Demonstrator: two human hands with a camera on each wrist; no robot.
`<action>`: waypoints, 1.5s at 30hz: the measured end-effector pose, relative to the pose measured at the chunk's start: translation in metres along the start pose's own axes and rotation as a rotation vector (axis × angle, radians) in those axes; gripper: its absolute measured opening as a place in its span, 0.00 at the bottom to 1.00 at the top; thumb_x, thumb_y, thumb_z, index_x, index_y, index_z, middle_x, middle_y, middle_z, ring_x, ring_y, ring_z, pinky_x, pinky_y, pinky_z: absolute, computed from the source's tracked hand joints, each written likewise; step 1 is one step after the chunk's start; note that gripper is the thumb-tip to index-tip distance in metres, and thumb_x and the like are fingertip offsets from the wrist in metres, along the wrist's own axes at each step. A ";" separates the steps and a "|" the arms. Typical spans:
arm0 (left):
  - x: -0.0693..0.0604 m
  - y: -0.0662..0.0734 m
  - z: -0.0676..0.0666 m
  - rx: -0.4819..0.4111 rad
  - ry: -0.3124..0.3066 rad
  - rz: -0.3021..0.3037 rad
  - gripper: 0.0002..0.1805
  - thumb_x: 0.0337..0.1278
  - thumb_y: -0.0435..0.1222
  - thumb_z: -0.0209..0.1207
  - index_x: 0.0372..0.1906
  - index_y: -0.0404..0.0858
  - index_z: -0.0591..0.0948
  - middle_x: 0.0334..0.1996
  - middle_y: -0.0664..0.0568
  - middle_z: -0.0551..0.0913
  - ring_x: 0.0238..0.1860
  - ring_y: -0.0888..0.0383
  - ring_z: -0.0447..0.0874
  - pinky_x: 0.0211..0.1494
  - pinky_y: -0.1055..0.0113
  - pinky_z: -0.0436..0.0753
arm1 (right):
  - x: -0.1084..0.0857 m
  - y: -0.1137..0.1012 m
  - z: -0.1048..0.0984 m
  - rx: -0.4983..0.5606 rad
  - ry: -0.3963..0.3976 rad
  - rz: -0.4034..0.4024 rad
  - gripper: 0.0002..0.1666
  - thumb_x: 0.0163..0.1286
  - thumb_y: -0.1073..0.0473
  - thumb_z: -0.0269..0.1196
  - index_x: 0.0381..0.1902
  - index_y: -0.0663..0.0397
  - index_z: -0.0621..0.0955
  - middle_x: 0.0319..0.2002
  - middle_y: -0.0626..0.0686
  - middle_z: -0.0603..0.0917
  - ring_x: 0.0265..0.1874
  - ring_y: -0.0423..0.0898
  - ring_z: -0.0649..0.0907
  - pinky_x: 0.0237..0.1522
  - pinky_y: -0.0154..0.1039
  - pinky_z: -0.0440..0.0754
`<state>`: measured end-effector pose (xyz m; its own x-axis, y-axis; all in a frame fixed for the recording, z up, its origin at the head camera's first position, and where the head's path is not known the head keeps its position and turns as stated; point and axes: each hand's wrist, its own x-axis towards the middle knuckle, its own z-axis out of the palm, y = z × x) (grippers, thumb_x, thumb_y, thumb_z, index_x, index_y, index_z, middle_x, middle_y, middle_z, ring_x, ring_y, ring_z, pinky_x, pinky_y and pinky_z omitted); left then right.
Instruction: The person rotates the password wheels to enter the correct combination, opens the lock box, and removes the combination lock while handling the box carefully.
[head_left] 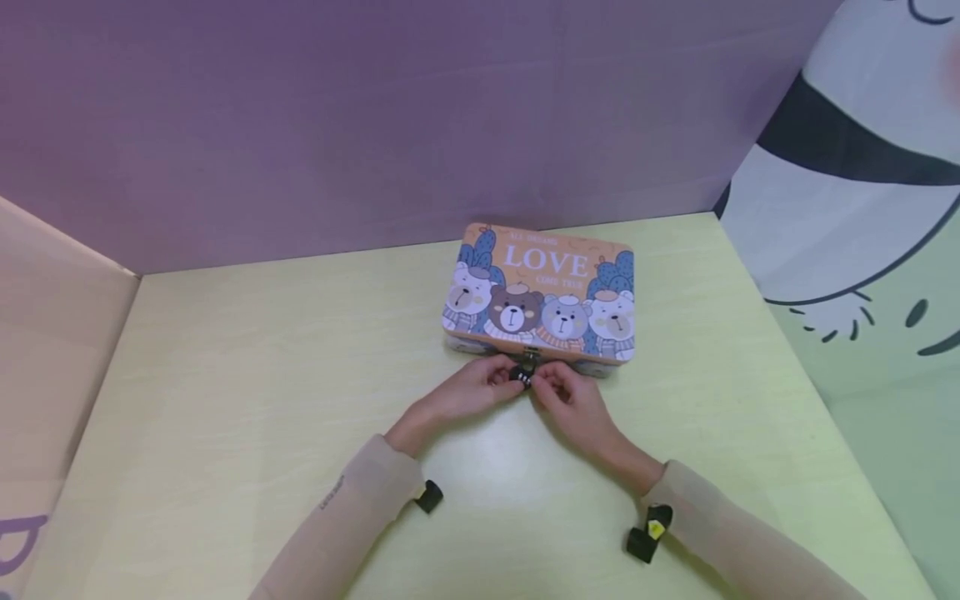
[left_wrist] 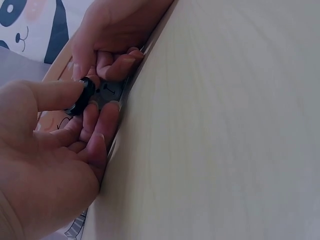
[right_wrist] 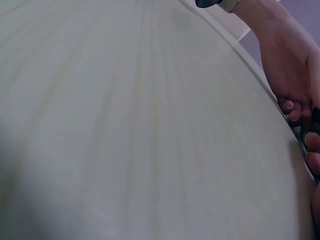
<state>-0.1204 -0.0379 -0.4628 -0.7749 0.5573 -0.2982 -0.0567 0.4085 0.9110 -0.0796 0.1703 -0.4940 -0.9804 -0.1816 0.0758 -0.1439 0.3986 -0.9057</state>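
A tin box [head_left: 551,283] with bears and the word LOVE on its lid stands at the back of the table, lid down. At the middle of its front side hangs a black combination padlock [head_left: 522,377] by a metal clasp [head_left: 531,357]. The left hand [head_left: 472,389] pinches the padlock between thumb and fingers from the left. From the right, the right hand [head_left: 577,408] has its thumb and fingertips on the padlock's other end. In the left wrist view the padlock [left_wrist: 81,97] shows dark between both hands' fingers. The right wrist view catches it only at the edge.
The pale wooden table [head_left: 262,375] stretches out on both sides of the box. A purple partition [head_left: 337,125] rises behind it, and a panel with a cartoon print [head_left: 847,208] stands on the right. Each sleeve carries a black wrist camera [head_left: 643,543].
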 end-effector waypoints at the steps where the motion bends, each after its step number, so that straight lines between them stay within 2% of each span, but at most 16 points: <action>1: 0.000 0.000 -0.001 0.000 0.001 -0.001 0.13 0.73 0.41 0.59 0.52 0.37 0.81 0.42 0.50 0.81 0.44 0.57 0.78 0.54 0.62 0.79 | 0.000 0.000 0.000 0.002 -0.001 -0.002 0.05 0.75 0.63 0.62 0.42 0.61 0.83 0.34 0.53 0.87 0.32 0.40 0.81 0.37 0.31 0.82; 12: 0.000 -0.001 -0.004 -0.038 0.010 -0.010 0.17 0.73 0.40 0.59 0.58 0.34 0.80 0.46 0.47 0.83 0.47 0.56 0.80 0.57 0.62 0.80 | 0.000 -0.002 0.000 0.001 -0.007 -0.006 0.07 0.75 0.62 0.62 0.43 0.61 0.83 0.34 0.54 0.88 0.32 0.38 0.81 0.37 0.31 0.82; 21: 0.001 -0.004 -0.004 -0.116 0.003 -0.007 0.17 0.72 0.38 0.60 0.57 0.31 0.79 0.45 0.45 0.83 0.45 0.58 0.80 0.54 0.67 0.81 | 0.000 -0.001 0.000 0.007 -0.020 0.000 0.07 0.76 0.62 0.62 0.43 0.62 0.84 0.33 0.53 0.88 0.32 0.39 0.82 0.38 0.31 0.82; 33: 0.002 -0.004 -0.002 -0.160 0.008 -0.029 0.16 0.72 0.36 0.59 0.57 0.30 0.79 0.45 0.45 0.84 0.45 0.58 0.81 0.54 0.66 0.82 | 0.001 0.000 0.000 0.006 -0.028 -0.004 0.06 0.75 0.63 0.62 0.42 0.61 0.84 0.31 0.52 0.87 0.31 0.39 0.82 0.38 0.32 0.82; 37: 0.001 -0.003 -0.002 -0.157 0.015 -0.027 0.16 0.72 0.36 0.59 0.57 0.29 0.79 0.45 0.44 0.83 0.45 0.57 0.81 0.54 0.66 0.82 | 0.001 0.000 -0.001 0.012 -0.039 -0.001 0.07 0.76 0.61 0.62 0.43 0.61 0.83 0.31 0.51 0.87 0.31 0.39 0.83 0.37 0.32 0.83; 45: -0.001 0.001 0.001 -0.074 0.057 -0.029 0.18 0.71 0.42 0.62 0.55 0.33 0.81 0.43 0.47 0.83 0.43 0.57 0.80 0.50 0.66 0.81 | 0.001 0.002 0.000 0.031 -0.041 -0.002 0.07 0.76 0.61 0.63 0.43 0.61 0.83 0.30 0.51 0.87 0.30 0.40 0.82 0.37 0.32 0.82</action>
<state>-0.1188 -0.0377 -0.4621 -0.8065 0.5033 -0.3104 -0.1244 0.3688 0.9212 -0.0805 0.1710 -0.4952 -0.9736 -0.2199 0.0612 -0.1414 0.3704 -0.9181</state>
